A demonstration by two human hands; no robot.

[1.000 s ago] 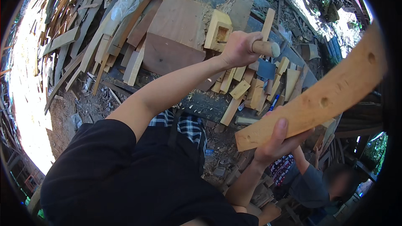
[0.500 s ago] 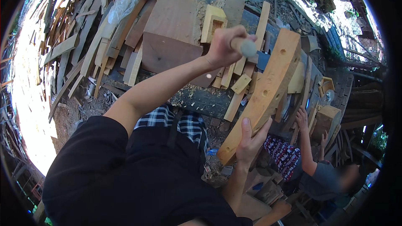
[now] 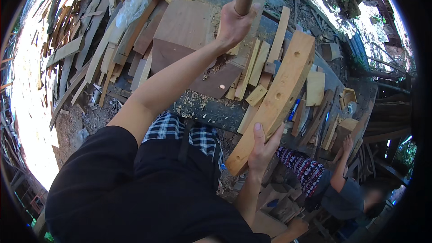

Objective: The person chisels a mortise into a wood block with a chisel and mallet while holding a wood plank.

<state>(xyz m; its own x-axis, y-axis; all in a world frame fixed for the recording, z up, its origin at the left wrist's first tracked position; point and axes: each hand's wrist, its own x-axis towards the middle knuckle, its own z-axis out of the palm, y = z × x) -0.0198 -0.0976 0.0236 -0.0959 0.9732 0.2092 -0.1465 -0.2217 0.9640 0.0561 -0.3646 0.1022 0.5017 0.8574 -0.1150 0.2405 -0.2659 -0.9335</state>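
Observation:
My left hand (image 3: 234, 26) is closed around a thick round wooden stick (image 3: 244, 1), raised above the workbench. The stick's pale flat end points up and away; its lower end is hidden behind my fist. On the right, my right hand (image 3: 263, 150) grips the near part of a long, slightly curved wooden beam (image 3: 278, 93), thumb on top and fingers round its right side. Several round holes run along the beam's face and side. It slants across the bench, its near end jutting past the bench edge. A large brown wooden block (image 3: 182, 24) lies below my left forearm.
Wood offcuts (image 3: 256, 63) and shavings cover the bench (image 3: 211, 116). A blue marker (image 3: 294, 108) lies right of the beam. Long planks (image 3: 96, 47) are heaped at left. Another person (image 3: 344, 193) sits at lower right, a hand (image 3: 348, 145) near a wooden block (image 3: 345, 130).
My left hand has moved up and slightly left, and the stick has swung away from the beam to point upward. The beam and my right hand have shifted slightly left and toward me.

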